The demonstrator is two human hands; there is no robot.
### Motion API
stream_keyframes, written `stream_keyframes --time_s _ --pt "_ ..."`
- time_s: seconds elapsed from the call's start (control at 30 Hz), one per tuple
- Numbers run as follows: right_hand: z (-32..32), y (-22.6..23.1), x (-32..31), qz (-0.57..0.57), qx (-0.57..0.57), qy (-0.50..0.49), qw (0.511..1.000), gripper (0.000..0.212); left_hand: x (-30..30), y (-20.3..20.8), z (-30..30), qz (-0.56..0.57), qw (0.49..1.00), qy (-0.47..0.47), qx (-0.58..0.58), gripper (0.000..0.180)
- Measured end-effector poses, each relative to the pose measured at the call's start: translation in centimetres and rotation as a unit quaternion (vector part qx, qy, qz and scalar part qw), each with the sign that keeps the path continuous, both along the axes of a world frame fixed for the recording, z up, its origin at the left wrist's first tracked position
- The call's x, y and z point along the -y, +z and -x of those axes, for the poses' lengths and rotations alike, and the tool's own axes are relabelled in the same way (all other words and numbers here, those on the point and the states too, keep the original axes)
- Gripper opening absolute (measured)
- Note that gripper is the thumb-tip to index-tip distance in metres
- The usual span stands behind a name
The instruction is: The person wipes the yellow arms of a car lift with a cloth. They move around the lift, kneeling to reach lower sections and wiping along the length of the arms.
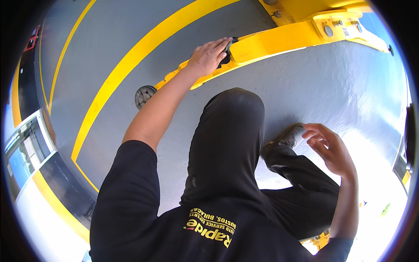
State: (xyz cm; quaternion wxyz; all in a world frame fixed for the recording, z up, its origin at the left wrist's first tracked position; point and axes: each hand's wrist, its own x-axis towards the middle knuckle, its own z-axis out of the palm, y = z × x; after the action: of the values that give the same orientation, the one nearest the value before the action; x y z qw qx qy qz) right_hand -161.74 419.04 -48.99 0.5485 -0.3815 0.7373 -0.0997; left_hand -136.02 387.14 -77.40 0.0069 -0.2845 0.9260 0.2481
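Note:
My left hand [209, 56] reaches forward and presses a dark cloth [226, 56] against a yellow metal lift arm [275, 43]. The fingers lie together over the cloth, which wraps the arm's upper edge and hangs down its side. A round dark pad [145, 97] sits at the arm's left end, partly behind my forearm. My right hand [327, 148] hovers beside my shoe [288, 136]. It holds nothing; its fingers are loosely bent and apart from the thumb.
Yellow lines [126, 65] cross the grey floor [314, 91] on the left. Toward the upper right, the arm meets a bolted yellow bracket [336, 27]. My bent knee [235, 105] rises just below the arm. A white-framed window [30, 150] stands at the far left.

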Motion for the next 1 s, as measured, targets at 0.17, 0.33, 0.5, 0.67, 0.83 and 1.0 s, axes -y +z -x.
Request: stream_keyframes --time_s 0.17,0.33,0.5,0.67,0.83,1.0 --pt "-1.1 0.0 3.2 0.044 -0.005 0.073 0.996 0.035 -1.7 1.6 -8.9 0.113 0.992 -0.058 -0.001 0.055" --pt "-1.5 -0.2 3.5 0.041 -0.007 0.036 0.998 0.048 -4.5 3.8 -12.8 0.095 0.99 -0.044 0.095 0.057" --pt "-1.4 -1.1 4.0 0.023 -0.01 0.058 0.998 0.033 -6.7 0.9 -5.1 0.141 0.988 -0.06 -0.035 0.057" --pt "-1.2 -1.3 4.8 0.024 0.001 0.048 0.999 0.031 -6.9 -0.2 -6.3 0.117 0.988 -0.071 -0.072 0.054" --pt "-0.4 -2.1 3.1 0.022 -0.016 0.023 0.999 0.041 -6.9 1.5 -13.5 0.1 0.993 -0.064 -0.018 0.044" --pt "0.3 -3.7 0.2 -0.02 -0.009 -0.012 1.0 0.06 -7.4 1.3 -10.5 0.135 0.99 -0.047 -0.011 0.035"
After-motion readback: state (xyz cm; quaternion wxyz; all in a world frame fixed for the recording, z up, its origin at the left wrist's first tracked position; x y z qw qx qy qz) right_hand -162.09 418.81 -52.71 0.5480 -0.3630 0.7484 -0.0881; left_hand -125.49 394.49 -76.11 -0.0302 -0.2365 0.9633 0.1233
